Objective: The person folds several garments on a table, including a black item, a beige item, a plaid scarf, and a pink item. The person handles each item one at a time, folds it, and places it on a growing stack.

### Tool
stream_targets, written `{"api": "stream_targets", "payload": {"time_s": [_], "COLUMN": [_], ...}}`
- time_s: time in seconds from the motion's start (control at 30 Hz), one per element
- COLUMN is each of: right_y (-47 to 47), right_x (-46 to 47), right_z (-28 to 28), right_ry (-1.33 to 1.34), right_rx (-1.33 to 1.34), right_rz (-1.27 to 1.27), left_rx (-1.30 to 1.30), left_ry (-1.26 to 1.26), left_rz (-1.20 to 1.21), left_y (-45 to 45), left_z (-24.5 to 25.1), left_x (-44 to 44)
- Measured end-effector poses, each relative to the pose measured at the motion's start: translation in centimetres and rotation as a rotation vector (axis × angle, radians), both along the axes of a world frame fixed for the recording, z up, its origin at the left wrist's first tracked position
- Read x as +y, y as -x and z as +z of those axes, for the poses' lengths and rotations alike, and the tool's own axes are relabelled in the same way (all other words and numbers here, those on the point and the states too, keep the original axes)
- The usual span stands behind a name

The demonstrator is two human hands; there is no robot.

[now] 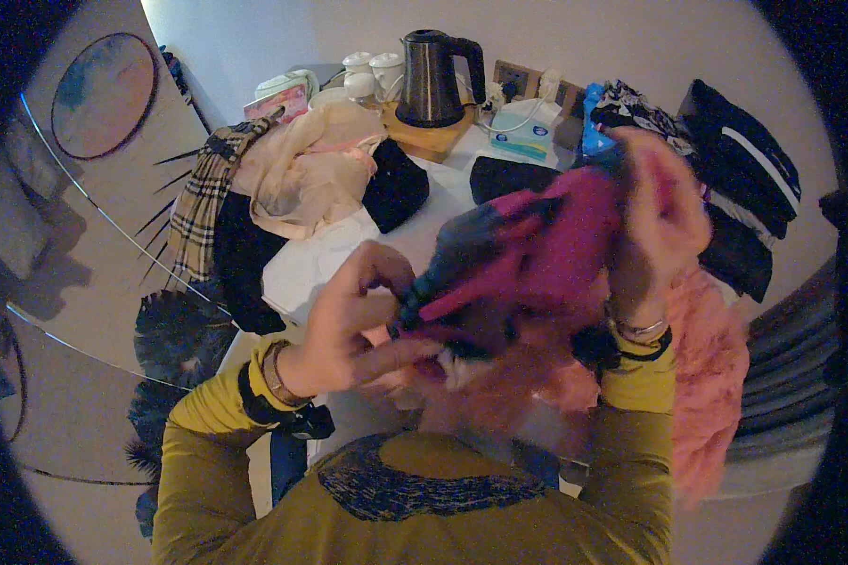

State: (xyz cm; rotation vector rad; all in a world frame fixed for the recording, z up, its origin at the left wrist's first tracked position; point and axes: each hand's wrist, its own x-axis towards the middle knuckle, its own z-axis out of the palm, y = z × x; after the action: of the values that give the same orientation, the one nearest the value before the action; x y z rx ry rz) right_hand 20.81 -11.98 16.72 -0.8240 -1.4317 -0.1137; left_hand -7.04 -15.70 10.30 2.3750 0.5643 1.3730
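A magenta and teal piece of cloth (537, 247) is held up in front of me, bunched and blurred by motion. My left hand (367, 318) pinches its narrow teal end between thumb and fingers. At the cloth's upper right, my right hand (661, 205) grips the other end; its fingertips are blurred and partly hidden. Beneath the cloth and around my right forearm lies coral fluffy fabric (710, 367), spread over my lap side and to the right. What kind of garment the cloth is, I cannot tell.
On the white table (452, 187) stand a dark electric kettle (431, 81) on a wooden board and white lidded cups (385, 70). A tissue pack (519, 134), cream cloth (311, 162), plaid scarf (215, 205) and black folded garments (742, 155) lie around. Dark feathery plumes (177, 339) stand left.
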Motion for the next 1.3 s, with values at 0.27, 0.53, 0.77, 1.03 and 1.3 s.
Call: {"api": "stream_targets", "payload": {"time_s": [0.27,0.53,0.77,1.03,1.3], "right_y": [-7.0,-2.6,-1.9,-2.2,-0.5], "right_x": [4.1,2.4,-0.8,0.2,0.4], "right_z": [0.0,-1.0,1.2,3.6,2.0], "right_ry": [-0.237,0.085,0.338,0.116,0.159], "right_rx": [-0.130,0.239,0.700,0.607,0.608], "right_rz": [-0.258,0.328,1.419,0.995,1.014], "left_rx": [0.012,0.047,0.128,0.053,0.012], "left_ry": [0.284,-0.112,-0.241,-0.107,0.169], "left_rz": [0.281,0.093,0.109,-0.020,-0.131], "left_y": [0.9,-3.9,-5.7,-0.8,-5.0], "left_z": [-1.7,-0.6,-1.4,-0.4,-1.2], "left_x": [1.9,2.1,3.7,6.2,3.9]}}
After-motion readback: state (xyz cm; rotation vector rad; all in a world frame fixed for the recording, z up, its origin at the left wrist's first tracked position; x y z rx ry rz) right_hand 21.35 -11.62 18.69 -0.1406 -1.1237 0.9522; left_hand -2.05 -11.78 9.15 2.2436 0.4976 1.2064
